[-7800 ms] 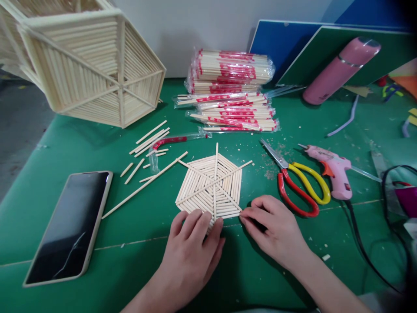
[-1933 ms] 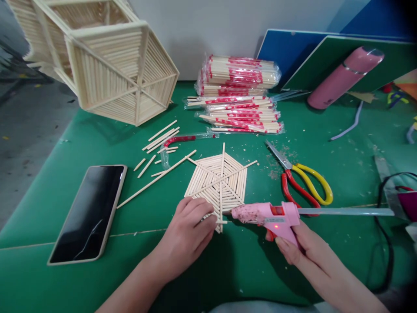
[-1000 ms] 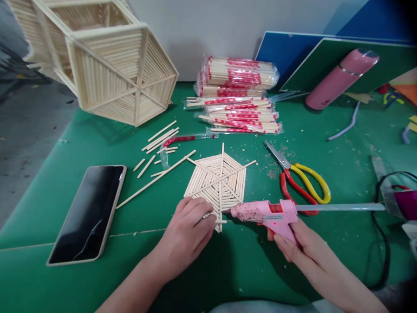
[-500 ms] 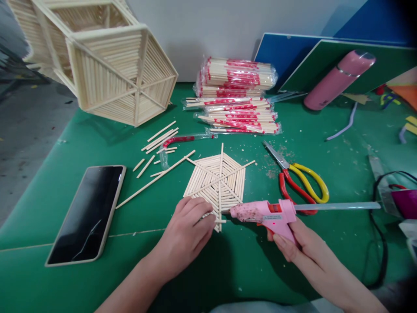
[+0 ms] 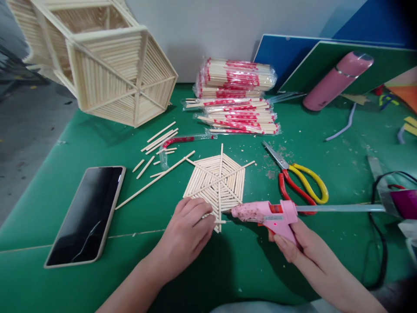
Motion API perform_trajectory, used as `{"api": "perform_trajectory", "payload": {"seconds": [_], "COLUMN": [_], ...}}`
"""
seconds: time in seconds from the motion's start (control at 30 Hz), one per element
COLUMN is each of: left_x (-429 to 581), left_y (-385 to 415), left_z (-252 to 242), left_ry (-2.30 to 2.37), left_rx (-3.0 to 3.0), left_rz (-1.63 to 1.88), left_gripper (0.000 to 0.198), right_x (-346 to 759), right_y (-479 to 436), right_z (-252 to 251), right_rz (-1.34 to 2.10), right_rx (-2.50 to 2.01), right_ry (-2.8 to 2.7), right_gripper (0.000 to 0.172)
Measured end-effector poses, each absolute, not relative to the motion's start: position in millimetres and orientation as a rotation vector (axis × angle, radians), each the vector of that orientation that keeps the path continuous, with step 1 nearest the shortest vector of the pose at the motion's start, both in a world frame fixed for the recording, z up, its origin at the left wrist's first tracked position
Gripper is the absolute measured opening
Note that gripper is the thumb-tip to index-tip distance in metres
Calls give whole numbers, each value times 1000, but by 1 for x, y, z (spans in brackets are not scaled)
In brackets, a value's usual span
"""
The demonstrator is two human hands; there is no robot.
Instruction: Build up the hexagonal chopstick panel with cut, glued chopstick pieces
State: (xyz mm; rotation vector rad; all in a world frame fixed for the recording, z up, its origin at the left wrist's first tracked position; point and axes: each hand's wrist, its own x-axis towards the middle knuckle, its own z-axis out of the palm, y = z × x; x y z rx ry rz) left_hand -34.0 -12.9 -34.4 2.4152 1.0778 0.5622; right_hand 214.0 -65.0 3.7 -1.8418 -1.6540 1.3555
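Note:
A hexagonal panel of wooden sticks (image 5: 232, 184), laid in rings across crossing spokes, lies flat on the table. My left hand (image 5: 190, 232) rests at its near left edge, fingers curled around a short wooden stick (image 5: 220, 222) whose end pokes out past the fingertips. In my right hand (image 5: 306, 245) is a pink hot glue gun (image 5: 283, 217), pointing left, its nozzle close to the near spoke of the panel. A long clear glue stick (image 5: 342, 208) sticks out of the gun's back. The fingertips of my left hand are partly hidden.
Scissors (image 5: 306, 182) lie right of the panel, a phone (image 5: 86, 215) at the left. Loose cut sticks (image 5: 159, 141) and wrapped chopstick packs (image 5: 237, 95) lie farther back. A large stick-built frame (image 5: 124, 78) stands back left, and a pink bottle (image 5: 339, 80) back right.
The glue gun has shifted very slightly to the right, with the glue stick's tail a little farther right. My left hand and the panel look unchanged.

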Motion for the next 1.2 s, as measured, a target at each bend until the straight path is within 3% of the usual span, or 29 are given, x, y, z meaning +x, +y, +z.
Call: {"api": "perform_trajectory", "payload": {"seconds": [0.4, 1.2], "left_x": [-34, -33], "left_y": [-13, -12], "left_z": [-34, -32], "left_ry": [1092, 1109], "left_rx": [2422, 2439], "left_rz": [558, 577], "left_gripper": [13, 14], "right_x": [213, 231], "right_y": [-67, -68], "right_z": [1, -1], "right_rz": [1340, 1217], "right_rx": [-1811, -1766], "right_ry": [-1632, -1819], "right_gripper": [33, 17]}}
